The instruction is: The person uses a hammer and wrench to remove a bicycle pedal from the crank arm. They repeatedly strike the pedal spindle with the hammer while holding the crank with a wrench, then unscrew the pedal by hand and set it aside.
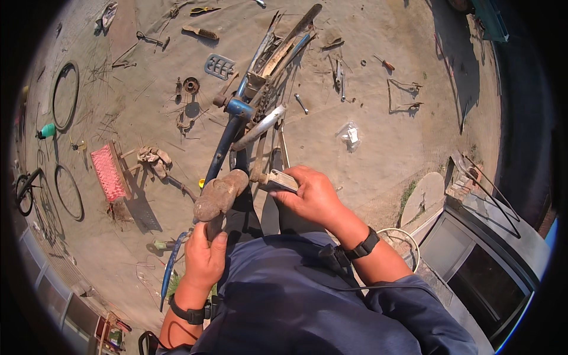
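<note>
Left hand (204, 255) grips a big rusty hammer (222, 194); the right hand (312, 196) holds a bike pedal (281, 181) near the blue bike frame (226, 141).

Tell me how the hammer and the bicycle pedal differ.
The hammer has a chunky, rusty-brown head; the pedal is flatter, grey and dark. The hammer is in the left-hand grip, the pedal in the right-hand grip. Both are held.
</note>
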A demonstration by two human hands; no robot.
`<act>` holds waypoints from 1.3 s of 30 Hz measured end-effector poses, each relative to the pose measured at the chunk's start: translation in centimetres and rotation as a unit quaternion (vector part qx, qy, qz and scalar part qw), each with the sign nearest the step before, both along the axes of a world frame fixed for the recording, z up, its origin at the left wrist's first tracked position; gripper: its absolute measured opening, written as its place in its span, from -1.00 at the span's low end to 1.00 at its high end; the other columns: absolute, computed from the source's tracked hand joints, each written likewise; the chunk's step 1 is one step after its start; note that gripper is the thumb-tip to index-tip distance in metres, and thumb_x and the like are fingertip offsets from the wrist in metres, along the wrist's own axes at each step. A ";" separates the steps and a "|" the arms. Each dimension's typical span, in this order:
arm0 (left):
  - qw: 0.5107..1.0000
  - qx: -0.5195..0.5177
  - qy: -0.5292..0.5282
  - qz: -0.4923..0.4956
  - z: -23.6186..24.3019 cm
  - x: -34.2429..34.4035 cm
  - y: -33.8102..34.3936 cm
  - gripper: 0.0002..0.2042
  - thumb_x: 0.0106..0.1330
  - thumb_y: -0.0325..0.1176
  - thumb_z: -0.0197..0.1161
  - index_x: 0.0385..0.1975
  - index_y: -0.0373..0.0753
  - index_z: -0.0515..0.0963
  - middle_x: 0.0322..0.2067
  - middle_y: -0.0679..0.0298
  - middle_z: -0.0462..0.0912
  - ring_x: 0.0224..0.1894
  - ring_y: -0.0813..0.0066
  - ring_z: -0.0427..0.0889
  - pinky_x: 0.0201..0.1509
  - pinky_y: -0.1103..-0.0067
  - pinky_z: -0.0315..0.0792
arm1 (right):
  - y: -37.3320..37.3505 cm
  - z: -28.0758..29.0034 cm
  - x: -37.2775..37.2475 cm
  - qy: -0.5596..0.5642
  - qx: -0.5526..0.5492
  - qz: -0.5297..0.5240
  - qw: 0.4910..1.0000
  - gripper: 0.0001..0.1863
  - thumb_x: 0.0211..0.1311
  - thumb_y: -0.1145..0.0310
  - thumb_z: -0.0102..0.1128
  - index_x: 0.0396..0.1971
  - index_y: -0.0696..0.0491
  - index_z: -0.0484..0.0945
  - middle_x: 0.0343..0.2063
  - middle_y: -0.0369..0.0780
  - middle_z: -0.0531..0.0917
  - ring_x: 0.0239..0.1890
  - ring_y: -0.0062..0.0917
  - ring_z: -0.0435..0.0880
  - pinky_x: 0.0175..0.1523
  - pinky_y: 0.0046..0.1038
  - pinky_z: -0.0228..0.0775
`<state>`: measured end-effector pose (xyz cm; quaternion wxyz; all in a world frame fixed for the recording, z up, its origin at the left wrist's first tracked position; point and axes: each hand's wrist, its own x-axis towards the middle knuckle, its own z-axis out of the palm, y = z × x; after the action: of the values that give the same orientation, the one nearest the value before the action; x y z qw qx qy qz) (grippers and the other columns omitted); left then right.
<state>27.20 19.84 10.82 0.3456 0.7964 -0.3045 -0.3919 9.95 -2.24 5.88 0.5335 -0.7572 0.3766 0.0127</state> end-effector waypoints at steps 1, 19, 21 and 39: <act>1.000 0.003 -0.002 0.005 0.3 -0.3 -0.2 -0.71 0.55 -0.17 0.16 -0.16 -0.34 0.46 -0.50 0.22 0.48 -0.46 0.36 0.46 -0.33 0.44 0.38 | 0.2 -0.2 -0.1 -0.001 -0.005 -0.003 1.000 -0.58 0.12 0.20 0.56 -0.12 0.14 0.69 -0.24 -0.06 0.73 -0.17 -0.10 0.73 -0.07 -0.25 0.56; 0.995 -0.060 -0.079 -0.012 3.0 -2.8 1.1 -0.71 0.61 -0.15 -0.08 -0.31 -0.22 0.37 -0.49 0.30 0.42 -0.53 0.54 0.42 -0.44 0.60 0.39 | 0.1 -0.8 -0.8 0.023 0.000 -0.011 1.000 -0.53 0.11 0.10 0.56 -0.15 0.16 0.69 -0.33 0.00 0.71 -0.21 -0.02 0.70 -0.12 -0.17 0.53; 0.980 -0.054 -0.174 -0.079 1.1 -2.8 1.7 -0.73 0.59 -0.16 -0.03 -0.32 -0.21 0.34 -0.48 0.27 0.40 -0.52 0.44 0.40 -0.42 0.51 0.41 | -0.5 -0.7 -0.6 0.019 -0.009 -0.002 1.000 -0.53 0.10 0.10 0.57 -0.16 0.17 0.70 -0.34 0.00 0.71 -0.22 -0.03 0.70 -0.13 -0.18 0.53; 0.986 -0.020 -0.135 -0.095 1.2 -3.4 -0.8 -0.69 0.41 -0.37 0.18 0.08 -0.33 0.49 -0.14 0.02 0.64 -0.23 0.01 0.67 -0.14 0.30 0.55 | -1.2 -0.9 -0.6 -0.011 -0.002 0.021 1.000 -0.59 0.13 0.12 0.56 -0.22 0.15 0.71 -0.39 -0.01 0.71 -0.29 -0.09 0.71 -0.17 -0.20 0.52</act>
<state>23.78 19.04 12.01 0.2786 0.8024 -0.4304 -0.3056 9.38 -3.44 4.99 0.5357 -0.7661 0.3549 0.0150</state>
